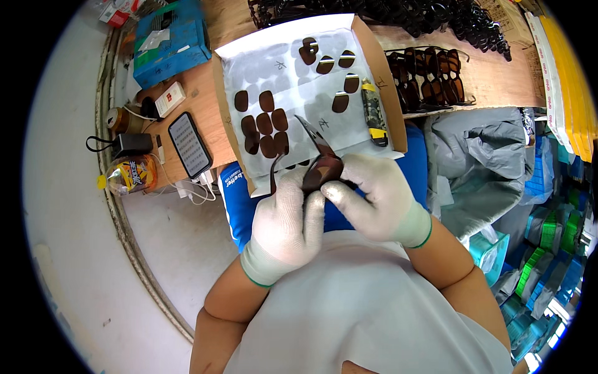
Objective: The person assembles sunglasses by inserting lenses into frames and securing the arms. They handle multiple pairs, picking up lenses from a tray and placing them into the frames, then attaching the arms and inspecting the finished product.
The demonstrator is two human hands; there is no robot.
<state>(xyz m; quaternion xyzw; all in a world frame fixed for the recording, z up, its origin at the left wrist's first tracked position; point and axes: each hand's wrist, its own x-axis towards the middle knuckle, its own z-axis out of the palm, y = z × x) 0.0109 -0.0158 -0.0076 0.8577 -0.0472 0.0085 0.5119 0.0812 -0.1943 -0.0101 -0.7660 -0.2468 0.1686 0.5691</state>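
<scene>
Both hands wear white gloves with green cuffs. Between them, over the near edge of a shallow box, is a pair of dark brown sunglasses [322, 171], its temples pointing away from me. My left hand [288, 218] grips the left part of the frame, and my right hand [374, 196] pinches the right lens and rim. The cardboard box [387, 87] is lined with white paper. On its left lie several loose brown lenses [265, 125]; more lenses [340, 103] lie at its upper right. A black-and-yellow patterned tube-like object [374, 112] rests along the right wall.
Left on the wooden table are a phone [190, 146], a small white box [169, 100], a black charger [132, 144] and a blue box [171, 47]. Rows of sunglasses [430, 78] and a heap of black frames [398, 22] lie beyond. A grey plastic bag [479, 162] hangs at right.
</scene>
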